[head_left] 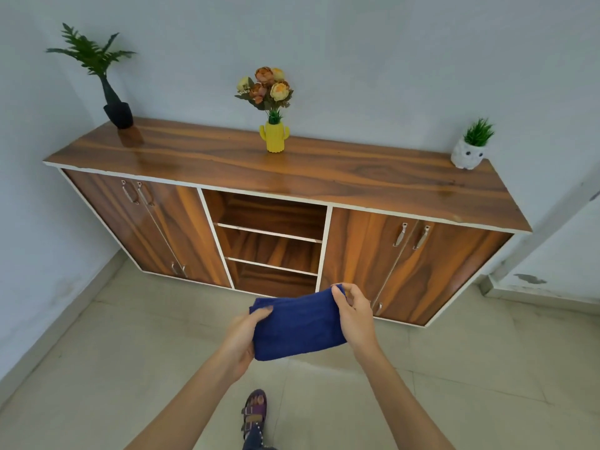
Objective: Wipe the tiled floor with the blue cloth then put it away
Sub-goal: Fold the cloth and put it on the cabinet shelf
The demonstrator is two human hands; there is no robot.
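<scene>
I note both hands on the blue cloth (298, 323). The left hand (242, 339) grips its left end, thumb on top and fingers curled beneath. The right hand (355, 316) pinches the upper right corner, its palm lying against the right edge. The cloth is folded into a thick rectangle and held in the air, clear of the tiled floor (454, 368) that shows below and around it. A sandalled foot (255, 414) stands on the tiles beneath the hands. Just beyond the cloth stands a wooden cabinet (324, 177), with open middle shelves (269, 245) between two pairs of closed doors. On its top I record a black-potted plant (118, 115) at left, a yellow vase (274, 138) of flowers at centre and a white owl pot (467, 155) at right, against a pale wall (389, 60).
</scene>
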